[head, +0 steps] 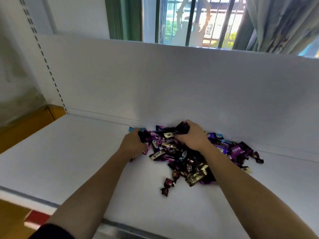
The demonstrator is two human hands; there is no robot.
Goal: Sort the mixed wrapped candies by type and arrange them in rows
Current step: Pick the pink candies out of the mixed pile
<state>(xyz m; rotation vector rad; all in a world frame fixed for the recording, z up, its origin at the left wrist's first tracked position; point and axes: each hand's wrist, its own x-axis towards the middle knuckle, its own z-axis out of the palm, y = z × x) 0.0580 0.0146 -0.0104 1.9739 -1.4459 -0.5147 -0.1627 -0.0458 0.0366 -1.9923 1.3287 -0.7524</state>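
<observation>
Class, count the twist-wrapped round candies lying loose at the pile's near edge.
2: one just off the pile, another nearer the camera. More may be buried.

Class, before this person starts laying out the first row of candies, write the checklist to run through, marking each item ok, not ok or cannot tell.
1. Candy pile reachable on the white shelf: ok.
2. Bare shelf space left of the pile for rows: ok.
3. Types already separated: not ok, all mixed.
4. Left hand free: not ok, closed on candies.
5. Right hand free: not ok, gripping dark wrappers.
6. Every wrapper type identifiable: cannot tell.
</observation>
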